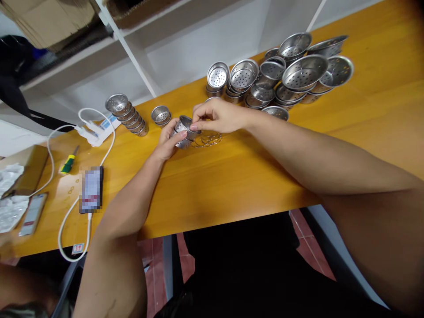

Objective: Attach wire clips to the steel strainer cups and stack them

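Observation:
My left hand (168,141) is closed around a small perforated metal cup (183,128), tilted just above the table, with its side full of round holes. At the cup's rim, the thumb and fingers of my right hand (217,115) are pinched together; whether they also grip a small part there is hidden. Thin wire rings (208,139) lie on the table beneath and right of the cup. Just behind my left hand stand a couple of nested perforated cups (161,115). Farther left leans a taller stack of such cups (127,112).
Many perforated cups and wider strainer baskets (304,73) crowd the back right of the wooden table (212,190). To the left are a power strip (99,132) with white cables, a screwdriver (69,162), a phone (91,190) and a second flat device (33,214). Another person's arm (23,287) shows bottom left.

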A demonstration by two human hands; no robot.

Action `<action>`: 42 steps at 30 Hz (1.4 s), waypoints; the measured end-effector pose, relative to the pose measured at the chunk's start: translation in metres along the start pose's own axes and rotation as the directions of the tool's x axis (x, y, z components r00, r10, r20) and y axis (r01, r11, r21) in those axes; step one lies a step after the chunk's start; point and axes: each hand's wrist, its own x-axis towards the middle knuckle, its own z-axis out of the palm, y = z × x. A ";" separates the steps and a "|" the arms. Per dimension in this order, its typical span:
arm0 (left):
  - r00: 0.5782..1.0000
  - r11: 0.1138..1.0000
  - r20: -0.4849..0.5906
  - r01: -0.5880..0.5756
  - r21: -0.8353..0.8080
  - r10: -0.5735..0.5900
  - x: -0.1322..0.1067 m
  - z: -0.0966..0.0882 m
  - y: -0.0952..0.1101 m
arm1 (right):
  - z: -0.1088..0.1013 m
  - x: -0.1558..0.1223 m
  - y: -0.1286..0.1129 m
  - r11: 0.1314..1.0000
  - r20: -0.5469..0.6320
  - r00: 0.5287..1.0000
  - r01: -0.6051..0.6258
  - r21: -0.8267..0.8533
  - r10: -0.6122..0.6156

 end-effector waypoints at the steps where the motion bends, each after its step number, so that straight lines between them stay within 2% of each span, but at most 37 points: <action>1: 0.998 0.997 0.044 0.037 -0.064 -0.034 0.000 0.000 0.003 | 0.001 0.000 0.000 1.000 -0.015 1.000 -0.005 0.014 0.005; 4: 0.992 0.977 0.101 0.094 -0.191 -0.076 0.000 0.001 0.010 | 0.004 0.001 0.003 0.997 -0.051 0.998 -0.024 0.076 0.028; 10: 0.993 0.980 0.090 0.096 -0.173 -0.081 0.001 -0.001 0.009 | 0.010 0.005 0.003 0.991 -0.088 0.993 -0.070 0.118 0.081; 15: 0.989 0.981 0.121 0.101 -0.163 -0.082 -0.002 -0.003 0.006 | 0.006 0.005 0.001 0.941 -0.195 0.970 -0.076 0.329 0.147; 18: 0.993 0.971 0.058 0.111 -0.210 -0.101 0.001 -0.004 -0.004 | -0.002 0.003 0.011 0.912 -0.198 0.969 -0.057 0.407 0.148; 20: 0.995 0.961 -0.048 0.074 -0.268 -0.090 0.006 -0.008 -0.013 | -0.005 0.002 0.020 0.938 -0.127 0.982 -0.091 0.333 0.140; 23: 0.985 0.946 -0.155 0.024 -0.323 -0.078 0.014 -0.016 -0.023 | -0.002 0.000 0.026 0.971 0.014 0.972 -0.235 0.044 0.235; 26: 0.987 0.950 -0.152 0.011 -0.311 -0.061 0.017 -0.021 -0.030 | 0.004 -0.002 0.023 0.920 0.063 0.937 -0.322 -0.223 0.343; 28: 0.989 0.953 -0.139 0.009 -0.302 -0.053 0.017 -0.020 -0.033 | 0.005 -0.003 0.019 0.893 0.054 0.931 -0.328 -0.308 0.360; 31: 0.988 0.954 -0.141 0.016 -0.301 -0.061 0.017 -0.017 -0.036 | 0.004 -0.004 0.018 0.892 -0.047 0.950 -0.305 -0.335 0.308; 34: 0.993 0.958 -0.109 0.020 -0.286 -0.053 0.017 -0.015 -0.034 | 0.007 -0.005 0.020 0.930 -0.165 0.974 -0.200 -0.309 0.155; 36: 0.997 0.960 -0.065 0.012 -0.280 -0.031 0.016 -0.015 -0.032 | 0.011 -0.005 0.021 0.954 -0.155 0.987 -0.079 -0.289 0.035; 38: 1.000 0.959 -0.025 0.002 -0.283 -0.010 0.014 -0.014 -0.031 | 0.015 -0.004 0.021 0.960 -0.091 0.994 0.035 -0.279 -0.062; 40: 1.000 0.957 -0.003 -0.003 -0.290 0.002 0.013 -0.014 -0.032 | 0.016 -0.004 0.020 0.956 -0.044 0.993 0.092 -0.279 -0.108; 42: 1.000 0.962 -0.005 -0.018 -0.271 0.017 0.014 -0.015 -0.034 | 0.015 -0.003 0.019 0.953 -0.038 0.993 0.094 -0.289 -0.109</action>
